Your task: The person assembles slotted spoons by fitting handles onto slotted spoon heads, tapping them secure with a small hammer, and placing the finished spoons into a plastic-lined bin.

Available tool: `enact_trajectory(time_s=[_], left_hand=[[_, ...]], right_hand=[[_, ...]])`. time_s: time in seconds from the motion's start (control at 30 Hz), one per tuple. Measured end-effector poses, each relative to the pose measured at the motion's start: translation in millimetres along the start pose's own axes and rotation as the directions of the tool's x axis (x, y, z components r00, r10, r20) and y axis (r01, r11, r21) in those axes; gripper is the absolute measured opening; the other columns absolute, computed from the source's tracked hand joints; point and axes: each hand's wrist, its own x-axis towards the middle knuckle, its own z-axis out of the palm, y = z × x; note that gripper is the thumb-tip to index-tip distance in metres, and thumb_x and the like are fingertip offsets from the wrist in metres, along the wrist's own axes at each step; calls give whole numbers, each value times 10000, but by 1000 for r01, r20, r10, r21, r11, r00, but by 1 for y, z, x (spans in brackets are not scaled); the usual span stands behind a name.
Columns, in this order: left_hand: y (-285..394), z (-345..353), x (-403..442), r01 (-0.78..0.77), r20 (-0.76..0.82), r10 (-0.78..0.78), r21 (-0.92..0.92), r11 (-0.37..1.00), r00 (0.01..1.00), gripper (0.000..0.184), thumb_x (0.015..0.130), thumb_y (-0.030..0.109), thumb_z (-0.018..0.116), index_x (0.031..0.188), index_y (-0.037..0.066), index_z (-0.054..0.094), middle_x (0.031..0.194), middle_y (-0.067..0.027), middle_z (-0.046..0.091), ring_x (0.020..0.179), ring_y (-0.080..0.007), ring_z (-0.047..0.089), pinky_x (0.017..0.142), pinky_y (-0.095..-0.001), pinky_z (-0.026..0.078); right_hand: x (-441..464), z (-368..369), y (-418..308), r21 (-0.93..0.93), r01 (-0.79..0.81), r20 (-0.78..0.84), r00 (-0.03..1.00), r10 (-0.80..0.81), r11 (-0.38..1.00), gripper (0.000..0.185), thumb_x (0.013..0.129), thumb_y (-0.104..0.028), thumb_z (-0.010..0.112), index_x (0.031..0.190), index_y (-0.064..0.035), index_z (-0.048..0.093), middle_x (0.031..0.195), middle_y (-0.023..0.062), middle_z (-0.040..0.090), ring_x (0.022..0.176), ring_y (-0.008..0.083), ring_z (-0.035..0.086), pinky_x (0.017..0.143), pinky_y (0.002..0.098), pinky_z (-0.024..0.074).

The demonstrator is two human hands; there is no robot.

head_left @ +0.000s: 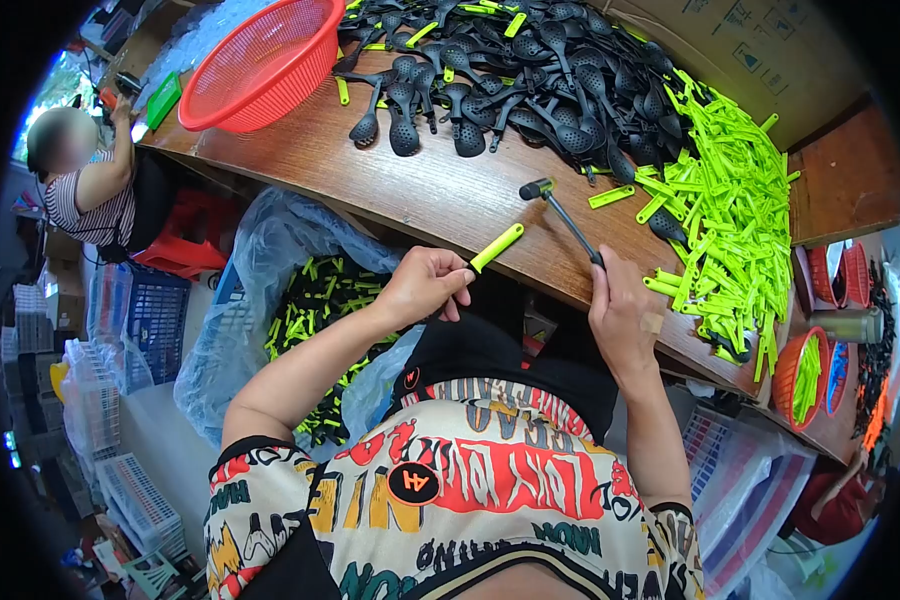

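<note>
My left hand (427, 287) is closed on a black piece fitted with a lime-green handle (498, 246), which points up and right over the table's front edge. A small hammer (572, 228) is in my right hand (622, 312), its dark head raised to the upper left above the wooden table (410, 190). Beyond both hands, black slotted spoons and ladles (570, 85) lie heaped. A large pile of lime-green handles (735, 200) spreads along the right side. One loose green handle (611, 197) lies at the heap's near edge.
A red basket (265, 65) stands at the table's back left. Below the table, a plastic-lined container (260, 230) holds green-and-black pieces. A person (90, 190) sits at far left. An orange basket (798, 378) of green pieces is at right. A cardboard box (750, 50) stands behind.
</note>
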Motion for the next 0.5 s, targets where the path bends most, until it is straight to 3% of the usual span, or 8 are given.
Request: enact_trajectory(time_s=[0.03, 0.07, 0.13, 0.17, 0.23, 0.3, 0.37, 0.5], left_hand=[[-3, 3, -1, 2, 5, -2, 3, 1000, 1000, 133, 931, 113, 627, 929, -18, 649, 713, -107, 687, 516, -168, 652, 458, -291, 507], [-5, 7, -3, -198, -49, 213, 214, 956, 976, 117, 918, 105, 635, 941, -9, 649, 722, -108, 687, 527, -194, 657, 477, -313, 505], [-5, 11, -7, -461, -22, 576, 575, 676, 817, 135, 867, 87, 666, 987, 26, 659, 736, -114, 662, 592, -284, 653, 539, -371, 499], [-3, 12, -7, -459, -22, 573, 572, 679, 819, 135, 867, 87, 666, 987, 26, 659, 736, -114, 662, 592, -284, 653, 539, -371, 499], [4, 15, -6, -590, 121, 820, 753, 292, 560, 127, 836, 51, 699, 956, 15, 683, 699, -95, 646, 565, -249, 629, 507, -350, 488], [13, 20, -11, -567, 141, 806, 779, 268, 575, 164, 789, 41, 721, 950, 30, 690, 745, -93, 658, 626, -282, 624, 554, -350, 501], [20, 24, -9, -569, 258, 852, 821, 56, 456, 207, 757, 42, 730, 961, 37, 696, 801, -72, 674, 661, -240, 632, 578, -337, 503], [27, 32, -5, -594, 293, 910, 802, -66, 294, 274, 703, 55, 731, 975, 51, 706, 827, -51, 671, 692, -214, 621, 609, -337, 497]], right_hand=[[4, 1, 1, -55, -10, -14, 1000, 9, 998, 264, 889, -135, 662, 1139, -52, 635, 847, 142, 639, 664, 334, 650, 557, 426, 500], [5, 5, 3, -68, -39, 15, 999, 40, 997, 308, 855, -133, 693, 1145, -51, 635, 892, 136, 641, 768, 310, 656, 616, 413, 503], [11, 3, 3, -89, 9, -16, 1000, -10, 996, 312, 850, -120, 691, 1149, -48, 639, 936, 133, 643, 826, 317, 642, 685, 415, 493], [14, 0, 2, -106, 63, -40, 997, -68, 992, 318, 845, -107, 689, 1153, -44, 643, 980, 130, 646, 883, 323, 628, 754, 417, 484], [17, -7, -5, 49, 116, -24, 993, -115, 992, 330, 820, -122, 707, 1137, -46, 650, 999, 121, 645, 916, 304, 617, 782, 412, 462], [22, -15, -15, 272, 192, -8, 980, -198, 943, 306, 808, -156, 718, 1090, -48, 668, 1021, 111, 654, 928, 289, 609, 809, 407, 428], [22, -16, -21, 339, 188, 92, 969, -231, 922, 279, 829, -179, 703, 1073, -45, 675, 964, 105, 664, 920, 282, 615, 799, 405, 424], [16, -2, -32, 517, -36, 319, 935, -154, 855, 173, 887, -191, 655, 904, -22, 689, 724, 140, 655, 655, 306, 623, 647, 393, 453]])
